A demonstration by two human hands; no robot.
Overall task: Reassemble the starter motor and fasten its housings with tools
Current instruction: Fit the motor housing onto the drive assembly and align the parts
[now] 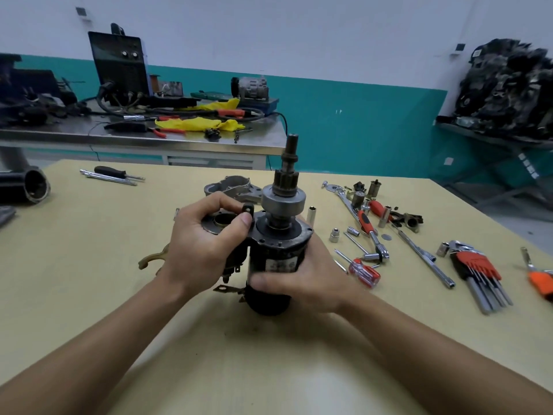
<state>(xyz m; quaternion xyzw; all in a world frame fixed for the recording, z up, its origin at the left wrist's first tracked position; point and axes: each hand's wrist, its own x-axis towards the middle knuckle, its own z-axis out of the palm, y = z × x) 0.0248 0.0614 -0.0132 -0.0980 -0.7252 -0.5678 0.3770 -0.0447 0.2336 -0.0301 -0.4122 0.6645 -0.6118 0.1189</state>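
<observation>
Starter motor (275, 259) upright on table (89, 235), pinion shaft up. Right hand (302, 277) wrapped round its black body. Left hand (203, 244) pinching small black eyelet piece (247, 209) at solenoid top.

My guess, midway: drive gear on. Nose housing (230, 187) and shift fork (152, 257) lie unfitted; fastening ahead.

Count: one housing, one fork, one hex key set (478, 265), two screwdrivers: red-handled screwdriver (363, 272), black-handled screwdriver (110, 172).

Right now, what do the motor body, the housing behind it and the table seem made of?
Motor body: probably steel, painted black, faint sheen, label stuck on. Housing: likely cast aluminium, dull grey, moulded ribs. Table: seems wood board or laminate, matte pale yellow, no clear grain.
</observation>
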